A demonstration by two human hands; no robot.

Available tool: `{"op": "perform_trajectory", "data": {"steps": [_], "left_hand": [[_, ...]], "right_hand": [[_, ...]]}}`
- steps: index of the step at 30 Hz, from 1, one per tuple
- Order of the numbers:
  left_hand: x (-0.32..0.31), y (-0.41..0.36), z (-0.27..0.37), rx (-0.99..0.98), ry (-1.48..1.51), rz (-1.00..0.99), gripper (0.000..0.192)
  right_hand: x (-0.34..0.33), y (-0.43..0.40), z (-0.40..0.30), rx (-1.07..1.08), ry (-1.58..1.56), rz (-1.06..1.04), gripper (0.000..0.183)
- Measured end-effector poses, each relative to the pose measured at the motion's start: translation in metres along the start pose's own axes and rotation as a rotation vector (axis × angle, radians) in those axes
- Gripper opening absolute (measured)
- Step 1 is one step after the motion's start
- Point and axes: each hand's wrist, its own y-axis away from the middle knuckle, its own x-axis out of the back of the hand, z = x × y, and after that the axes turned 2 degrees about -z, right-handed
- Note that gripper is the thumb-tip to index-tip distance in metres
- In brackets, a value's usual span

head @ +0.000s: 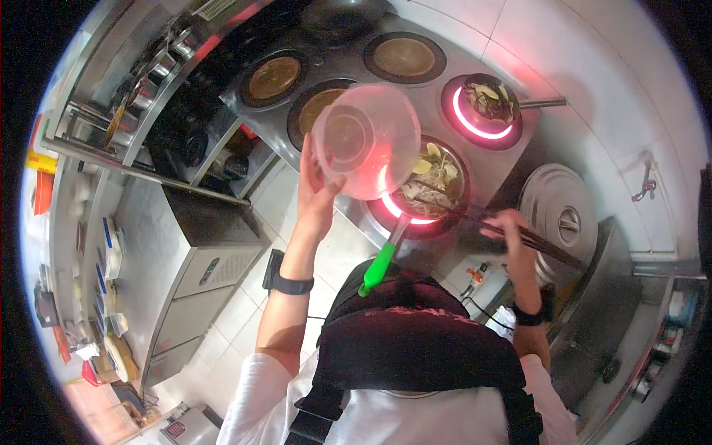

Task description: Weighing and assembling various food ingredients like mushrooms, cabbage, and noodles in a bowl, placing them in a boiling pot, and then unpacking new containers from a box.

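Observation:
My left hand [318, 192] grips a translucent plastic bowl [370, 142] by its side, tilted over the near edge of a pan. No food shows inside the bowl. My right hand [509, 225] holds long dark chopsticks [534, 243], their tips among the food in that pan. The pan's contents [436, 181] look like pale sprouts or noodles, leafy pieces and yellow slices. Its handle has a green grip [379, 267] that points toward me. Under this pan a burner [392, 206] glows pink.
Another pan [489, 103] with leafy food sits on a second glowing burner, its handle against the tiled wall. Several unlit burners [405, 57] lie farther left. A large metal lid [558, 217] leans at the right. Small metal pots [162, 64] line a shelf, above a steel counter [150, 233].

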Motion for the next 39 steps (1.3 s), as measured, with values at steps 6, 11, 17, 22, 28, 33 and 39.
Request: {"op": "perform_trajectory", "data": {"steps": [6,11,17,22,28,33,39], "left_hand": [[0.018,0.027,-0.004,0.133,0.211,0.086,0.078],[0.014,0.034,-0.003,0.156,0.271,0.101,0.077],[0.022,0.047,-0.005,0.155,0.268,0.126,0.077],[0.018,0.049,-0.008,0.166,0.276,0.125,0.076],[0.024,0.049,-0.006,0.162,0.264,0.152,0.073],[0.024,0.050,-0.005,0.143,0.296,0.163,0.073],[0.012,0.045,-0.005,0.155,0.318,0.149,0.076]], "right_hand": [[0.000,-0.010,0.003,0.010,-0.151,0.161,0.036],[-0.016,-0.019,0.041,-0.057,0.004,0.152,0.029],[0.014,-0.001,0.007,0.011,-0.118,0.193,0.030],[-0.006,-0.012,0.028,0.017,-0.035,0.192,0.030],[0.002,-0.011,0.026,-0.028,-0.043,0.039,0.026],[0.010,0.003,-0.015,-0.118,-0.044,0.065,0.027],[-0.016,-0.007,0.047,0.003,-0.100,-0.016,0.021]]}}
